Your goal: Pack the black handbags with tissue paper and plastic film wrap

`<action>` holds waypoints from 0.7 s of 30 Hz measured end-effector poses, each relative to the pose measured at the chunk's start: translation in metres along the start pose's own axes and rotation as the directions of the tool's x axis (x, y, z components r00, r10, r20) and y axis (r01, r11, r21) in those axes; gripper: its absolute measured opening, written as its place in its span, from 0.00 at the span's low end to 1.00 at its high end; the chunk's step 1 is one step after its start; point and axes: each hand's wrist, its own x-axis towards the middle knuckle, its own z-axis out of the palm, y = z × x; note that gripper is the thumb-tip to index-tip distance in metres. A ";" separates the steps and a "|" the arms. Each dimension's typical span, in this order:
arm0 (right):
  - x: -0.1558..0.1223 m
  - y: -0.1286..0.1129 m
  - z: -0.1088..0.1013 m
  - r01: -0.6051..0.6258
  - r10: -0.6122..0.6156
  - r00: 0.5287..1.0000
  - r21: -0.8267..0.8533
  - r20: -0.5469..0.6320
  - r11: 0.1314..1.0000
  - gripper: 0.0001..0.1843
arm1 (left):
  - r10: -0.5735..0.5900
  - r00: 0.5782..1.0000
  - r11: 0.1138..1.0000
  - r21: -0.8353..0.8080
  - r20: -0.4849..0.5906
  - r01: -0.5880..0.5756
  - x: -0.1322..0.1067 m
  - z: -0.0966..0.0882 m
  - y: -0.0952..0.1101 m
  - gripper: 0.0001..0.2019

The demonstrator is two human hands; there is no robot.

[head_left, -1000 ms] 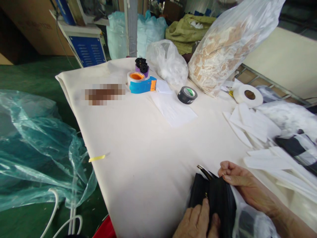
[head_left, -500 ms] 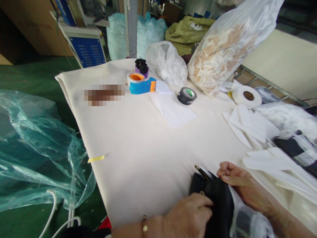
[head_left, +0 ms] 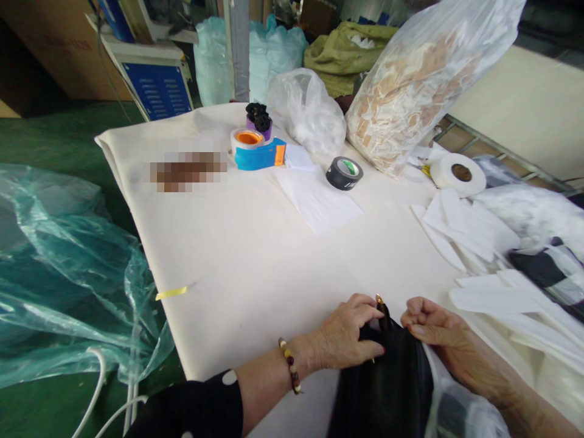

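Note:
A black leather-like bag (head_left: pixel 383 389) with gold-coloured metal hardware (head_left: pixel 379 300) at its far end lies at the table's near edge, running out of the bottom of the view. My left hand (head_left: pixel 349 334), a beaded bracelet at its wrist, grips that far end between thumb and fingers, close to the hardware. On the bag's right side, my right hand (head_left: pixel 440 334) is closed, thumb pressed to curled fingers at the upper edge. Clear plastic wrapping (head_left: pixel 460 407) sits under my right forearm, against the bag.
White strips (head_left: pixel 497 298) and a white roll (head_left: pixel 458 174) lie on the right. Farther back are black tape (head_left: pixel 344 174), a blue tape dispenser (head_left: pixel 260 156), paper sheets (head_left: pixel 314 201) and a tall bag of scraps (head_left: pixel 420 85). Green plastic sheeting (head_left: pixel 68 274) hangs left of the table (head_left: pixel 228 255).
My left hand has moved up and forward from the bag's side to its far end by the gold hardware. The bag's top has shifted slightly; my right hand stays nearly in place.

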 end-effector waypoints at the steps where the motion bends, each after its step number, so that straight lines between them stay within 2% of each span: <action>1: 0.000 0.000 0.000 0.001 -0.001 1.000 -0.002 0.000 1.000 0.20 | -0.031 0.999 0.999 0.013 0.015 0.031 0.000 0.000 0.002 0.24; 7: -0.003 0.000 0.000 -0.003 0.003 1.000 0.006 -0.004 1.000 0.20 | -0.155 0.986 0.984 0.092 0.054 0.149 -0.003 0.001 0.012 0.24; 10: -0.003 0.000 0.000 -0.008 0.008 1.000 0.012 -0.008 1.000 0.20 | -0.230 0.969 0.972 0.065 0.086 0.225 -0.001 0.000 0.014 0.24; 14: -0.004 -0.001 0.002 -0.007 0.007 1.000 0.007 0.004 1.000 0.20 | -0.268 0.956 0.963 0.024 0.119 0.267 0.001 0.002 0.013 0.26; 16: -0.004 -0.001 0.003 -0.008 0.008 1.000 0.012 0.025 1.000 0.19 | -0.329 0.943 0.944 -0.019 0.058 0.330 0.001 0.006 0.013 0.23; 18: -0.004 0.000 0.003 -0.014 0.013 0.999 0.021 0.046 1.000 0.18 | -0.375 0.926 0.927 -0.021 -0.054 0.374 0.000 0.010 0.014 0.18; 20: -0.003 0.001 0.003 -0.018 0.017 0.998 0.024 0.056 1.000 0.18 | -0.328 0.934 0.941 0.042 -0.145 0.337 0.000 0.012 0.015 0.16; 21: -0.003 0.001 0.003 -0.018 0.017 0.998 0.022 0.054 1.000 0.18 | -0.282 0.946 0.953 0.069 -0.158 0.295 0.000 0.013 0.015 0.16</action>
